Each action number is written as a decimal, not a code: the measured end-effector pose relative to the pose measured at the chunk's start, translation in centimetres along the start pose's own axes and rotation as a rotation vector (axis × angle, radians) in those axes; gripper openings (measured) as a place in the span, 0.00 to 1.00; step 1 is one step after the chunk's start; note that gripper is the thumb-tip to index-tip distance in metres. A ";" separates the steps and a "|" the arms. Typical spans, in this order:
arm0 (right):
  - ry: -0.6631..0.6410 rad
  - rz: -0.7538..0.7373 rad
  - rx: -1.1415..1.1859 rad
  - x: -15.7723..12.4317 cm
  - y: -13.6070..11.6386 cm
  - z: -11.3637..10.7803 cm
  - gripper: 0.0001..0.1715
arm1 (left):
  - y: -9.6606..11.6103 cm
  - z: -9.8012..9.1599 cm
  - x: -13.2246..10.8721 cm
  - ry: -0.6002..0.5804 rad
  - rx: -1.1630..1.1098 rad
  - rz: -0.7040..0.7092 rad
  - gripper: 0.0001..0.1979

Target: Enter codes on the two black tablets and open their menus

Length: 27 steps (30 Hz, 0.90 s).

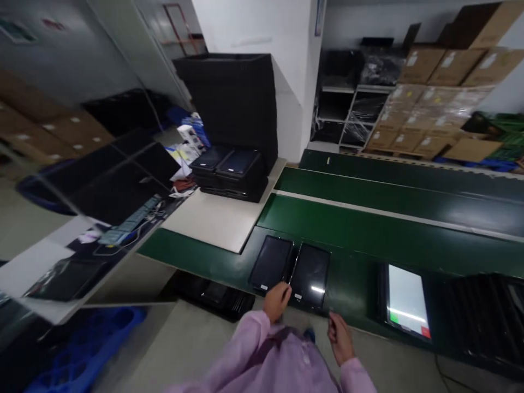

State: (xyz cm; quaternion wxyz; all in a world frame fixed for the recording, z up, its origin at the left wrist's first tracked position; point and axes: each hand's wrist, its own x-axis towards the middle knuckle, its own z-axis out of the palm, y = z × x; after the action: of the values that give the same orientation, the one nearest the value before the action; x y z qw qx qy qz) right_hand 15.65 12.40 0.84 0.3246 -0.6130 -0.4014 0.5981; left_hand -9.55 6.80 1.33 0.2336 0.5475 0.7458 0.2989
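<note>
Two dark, white-labelled tablets (272, 261) lie on the green table (196, 251). The left hand (277, 302), fingers curled, hides one's near corner; the right hand's (340, 337) fingers bend inward. Whether either pinches anything cannot be told.

The two dark tablets, left (272, 263) and right (310, 278), have smooth, glossy, glass-like screens, and a hard white glare streaks the right one. The lit tablet (408, 300) looks equally slick. Beneath them, the green bench (352, 218) is smooth with a soft sheen, while the pale board (213, 218) looks flat and closer to matt. The tall black box (241, 103) is dull. The stacked cartons (409, 123) are plain brown cardboard, some under shiny, crinkled clear plastic wrap (470, 98). The pink smock (295, 363) is soft, creased cloth. The blue tray (82, 349) looks like moulded plastic.
</note>
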 end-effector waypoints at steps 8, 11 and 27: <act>0.298 -0.172 -0.180 12.6 -5.6 6.6 0.36 | -2.7 -2.1 17.4 0.021 0.320 0.089 0.28; 0.301 -0.241 -0.359 14.7 -4.8 8.2 0.43 | -3.6 -1.1 18.3 0.011 0.339 0.134 0.26; 0.265 -0.134 -0.834 13.1 -6.3 8.6 0.35 | -4.6 -1.0 18.1 0.007 0.136 0.219 0.25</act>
State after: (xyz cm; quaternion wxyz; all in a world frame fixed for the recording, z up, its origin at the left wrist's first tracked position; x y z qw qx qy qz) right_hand 5.92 26.14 -0.41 0.1359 -0.7355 -0.6023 0.2790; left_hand -18.64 22.89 -1.58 0.1591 0.6392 0.7010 0.2733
